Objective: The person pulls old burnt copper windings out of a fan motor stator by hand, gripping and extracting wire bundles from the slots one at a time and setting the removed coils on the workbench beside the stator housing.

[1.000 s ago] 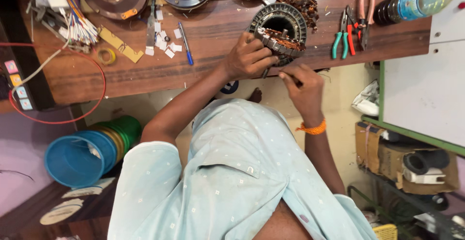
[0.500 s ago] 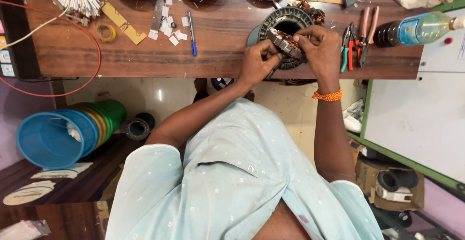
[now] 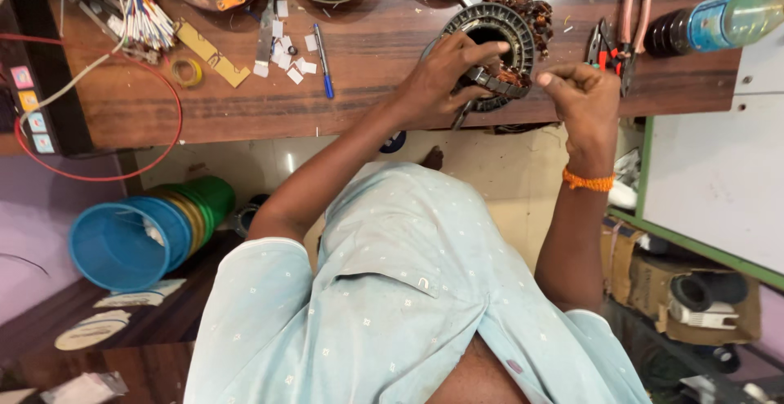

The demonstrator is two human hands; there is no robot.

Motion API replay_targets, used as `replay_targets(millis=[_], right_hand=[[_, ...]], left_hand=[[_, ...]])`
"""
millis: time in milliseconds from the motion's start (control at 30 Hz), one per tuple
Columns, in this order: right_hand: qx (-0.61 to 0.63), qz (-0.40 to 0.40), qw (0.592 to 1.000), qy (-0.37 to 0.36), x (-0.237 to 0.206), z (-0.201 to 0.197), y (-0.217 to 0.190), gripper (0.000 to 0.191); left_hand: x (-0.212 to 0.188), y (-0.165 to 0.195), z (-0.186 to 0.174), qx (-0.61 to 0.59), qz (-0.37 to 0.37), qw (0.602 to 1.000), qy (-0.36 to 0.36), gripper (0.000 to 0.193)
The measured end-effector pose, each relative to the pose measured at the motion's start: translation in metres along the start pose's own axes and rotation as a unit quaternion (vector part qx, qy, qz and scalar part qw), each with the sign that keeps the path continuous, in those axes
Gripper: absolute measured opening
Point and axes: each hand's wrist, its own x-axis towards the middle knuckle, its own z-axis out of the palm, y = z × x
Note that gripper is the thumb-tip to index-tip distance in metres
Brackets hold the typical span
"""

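A round motor stator [image 3: 500, 22] with dark slots and brown copper winding [image 3: 531, 8] lies on the wooden workbench [image 3: 367, 102] near its front edge. My left hand [image 3: 445, 73] is wrapped over the stator's near rim and presses a grey metal strip [image 3: 496, 84] against it. My right hand [image 3: 578, 94], with an orange band at the wrist, is closed in a pinch just right of the stator, thumb toward the copper wire at its edge. The strand itself is too thin to see clearly.
Pliers and cutters [image 3: 622, 24] and a plastic bottle [image 3: 719, 20] lie to the right. A blue pen [image 3: 323, 59], paper scraps [image 3: 287, 55], tape roll [image 3: 187, 71] and wire bundle [image 3: 143, 8] lie left. Stacked plastic tubs [image 3: 135, 237] stand below the bench.
My right hand has drawn back from over the stator to its right side, still pinched. My left hand stays on the near rim. The view has shifted slightly.
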Motion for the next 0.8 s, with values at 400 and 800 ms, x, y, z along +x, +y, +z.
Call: replay_targets(millis=[400, 800], right_hand=[[-0.229, -0.271, 0.932, 0.067, -0.064, 0.07, -0.002, 0.008], [-0.123, -0.232, 0.963, 0.061, -0.069, 0.072, 0.022, 0.008]], left_hand=[[0.012, -0.011, -0.005, -0.053, 0.003, 0.996, -0.073, 0.056], [-0.02, -0.029, 0.012, 0.217, 0.269, 0.936, 0.064, 0.025]])
